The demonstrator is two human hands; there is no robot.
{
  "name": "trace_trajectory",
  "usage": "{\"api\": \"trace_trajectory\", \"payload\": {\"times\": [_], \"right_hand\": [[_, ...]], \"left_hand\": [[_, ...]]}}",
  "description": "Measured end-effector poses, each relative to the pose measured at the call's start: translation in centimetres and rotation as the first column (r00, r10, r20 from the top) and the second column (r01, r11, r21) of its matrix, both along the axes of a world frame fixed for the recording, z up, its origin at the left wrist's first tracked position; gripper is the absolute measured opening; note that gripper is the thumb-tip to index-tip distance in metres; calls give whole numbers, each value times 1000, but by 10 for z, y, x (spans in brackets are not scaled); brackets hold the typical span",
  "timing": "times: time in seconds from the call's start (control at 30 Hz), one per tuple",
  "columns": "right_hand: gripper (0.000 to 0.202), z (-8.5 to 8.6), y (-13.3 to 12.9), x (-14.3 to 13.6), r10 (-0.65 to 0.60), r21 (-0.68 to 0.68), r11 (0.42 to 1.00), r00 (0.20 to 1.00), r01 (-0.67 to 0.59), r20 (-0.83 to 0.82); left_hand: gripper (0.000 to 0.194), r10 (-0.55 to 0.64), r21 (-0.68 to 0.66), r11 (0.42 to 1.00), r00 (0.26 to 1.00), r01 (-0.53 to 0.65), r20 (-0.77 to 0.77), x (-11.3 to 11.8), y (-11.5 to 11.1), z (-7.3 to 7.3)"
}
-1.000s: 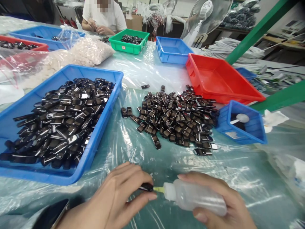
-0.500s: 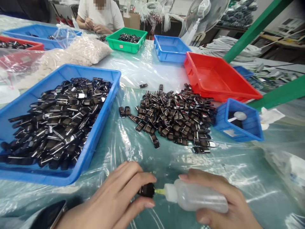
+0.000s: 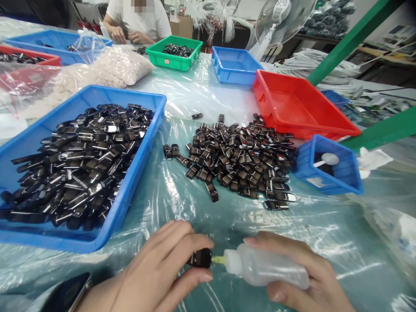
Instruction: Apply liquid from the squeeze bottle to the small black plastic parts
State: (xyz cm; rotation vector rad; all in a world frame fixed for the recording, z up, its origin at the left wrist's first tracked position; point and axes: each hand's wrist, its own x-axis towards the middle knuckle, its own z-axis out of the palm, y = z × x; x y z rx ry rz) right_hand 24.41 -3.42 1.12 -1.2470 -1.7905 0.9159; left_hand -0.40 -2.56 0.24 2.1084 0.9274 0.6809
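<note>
Between the thumb and fingers of my left hand is a small glossy black plastic piece, its end turned to the right. My right hand grips a translucent squeeze bottle lying sideways, with a white cap and a thin yellow-green nozzle. The nozzle tip meets or nearly meets the end of the black piece; I cannot tell which. Beyond my hands a loose pile of similar black pieces lies on the plastic-covered table.
At left a blue tray holds many black pieces. A red tray and a small blue bin with a white spoon stand at right. Further back are a green tray, a blue tray, a bag and a seated person.
My hands, the black piece and the bottle stay almost in place; the bottle's base has dipped left very slightly. The whole view has shifted a little. Across the table, the person's hands have moved.
</note>
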Motion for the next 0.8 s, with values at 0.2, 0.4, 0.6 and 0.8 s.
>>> {"api": "trace_trajectory", "payload": {"times": [0.2,0.4,0.6,0.8], "right_hand": [[31,-1,1,2,54,-41,998,998,-54,-23],[31,-1,0,0,35,-41,999,999,-36,-13],[29,-1,-1,10,-13,-72,997,999,16,34],[37,-13,8,15,-201,-98,974,979,202,20]], "left_hand": [[22,-6,-28,1000,999,5,-33,0,1,2],[20,-19,-4,1000,998,19,-52,-2,2,6],[18,44,-27,999,999,-45,-30,-3,3,3],[23,299,-263,917,953,-301,-48,0,6,5]]}}
